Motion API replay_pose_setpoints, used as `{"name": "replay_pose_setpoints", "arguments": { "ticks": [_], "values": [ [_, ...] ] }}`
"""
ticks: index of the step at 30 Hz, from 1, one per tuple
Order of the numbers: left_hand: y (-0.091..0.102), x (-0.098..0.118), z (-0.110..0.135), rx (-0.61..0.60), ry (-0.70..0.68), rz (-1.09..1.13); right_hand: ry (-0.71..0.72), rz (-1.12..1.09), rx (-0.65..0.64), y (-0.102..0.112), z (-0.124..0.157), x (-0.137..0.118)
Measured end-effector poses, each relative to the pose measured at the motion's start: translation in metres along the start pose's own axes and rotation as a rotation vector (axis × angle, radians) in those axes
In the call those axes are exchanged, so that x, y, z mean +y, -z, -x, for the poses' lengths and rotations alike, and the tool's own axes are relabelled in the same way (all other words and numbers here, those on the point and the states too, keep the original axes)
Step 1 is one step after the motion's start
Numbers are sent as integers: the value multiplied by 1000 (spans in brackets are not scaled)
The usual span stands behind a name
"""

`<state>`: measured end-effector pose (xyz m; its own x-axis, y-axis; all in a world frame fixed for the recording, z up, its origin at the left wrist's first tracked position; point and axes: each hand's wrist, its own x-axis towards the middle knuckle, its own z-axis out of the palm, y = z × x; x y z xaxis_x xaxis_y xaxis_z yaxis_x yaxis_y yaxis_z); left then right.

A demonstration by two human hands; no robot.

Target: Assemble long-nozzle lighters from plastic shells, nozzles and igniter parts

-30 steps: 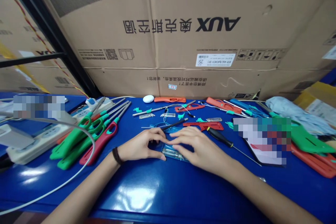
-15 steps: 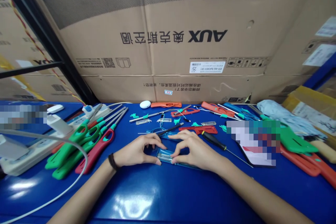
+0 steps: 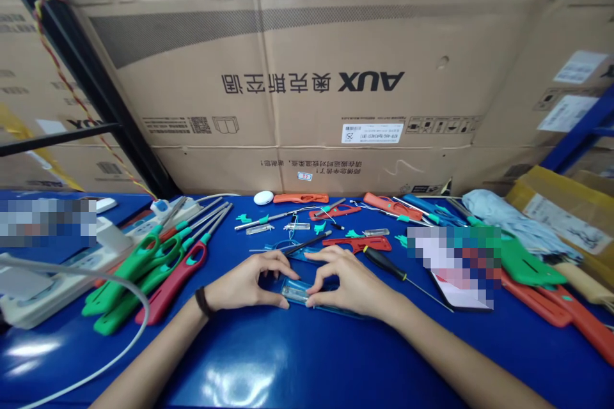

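Note:
My left hand point(image 3: 242, 284) and my right hand point(image 3: 343, 281) meet at the middle of the blue table point(image 3: 297, 358). Both curl their fingers round a small blue translucent lighter body point(image 3: 295, 291) with a clear part inside, which lies flat on the table. Thumbs and forefingers pinch its edges from either side. A dark band sits on my left wrist. Just behind the hands lie a thin black rod point(image 3: 307, 243) and a red handle shell point(image 3: 357, 243).
Several green and red long-nosed lighters point(image 3: 158, 262) lie at the left beside a white power strip point(image 3: 52, 281) and cable. A black-handled screwdriver point(image 3: 393, 268) lies at the right, with more red and green shells point(image 3: 542, 275). Large cardboard boxes point(image 3: 307, 77) wall the back.
Both hands went from lying flatter over the blue piece to pinching it with curled fingers. The view tilted up a little; the piece stays on the table.

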<state>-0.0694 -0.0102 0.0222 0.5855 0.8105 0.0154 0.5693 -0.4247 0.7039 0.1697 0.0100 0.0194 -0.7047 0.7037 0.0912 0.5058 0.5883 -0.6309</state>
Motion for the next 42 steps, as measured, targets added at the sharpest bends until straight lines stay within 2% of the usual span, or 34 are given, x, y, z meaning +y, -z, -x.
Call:
{"name": "replay_pose_setpoints", "arguments": {
  "ticks": [10,15,22,32,42],
  "values": [
    [2,-1,1,-3,-41,1,131,166,74,6,9,-17],
    [1,-4,1,10,-90,63,107,157,47,2,7,-15],
    [-2,-5,-4,-7,-27,73,98,94,-21,0,4,-13],
    [-6,1,-2,25,-51,-70,86,152,47,-9,5,-22],
    [-8,3,-4,47,-92,-32,105,207,30,-11,3,-28]
  ]
}}
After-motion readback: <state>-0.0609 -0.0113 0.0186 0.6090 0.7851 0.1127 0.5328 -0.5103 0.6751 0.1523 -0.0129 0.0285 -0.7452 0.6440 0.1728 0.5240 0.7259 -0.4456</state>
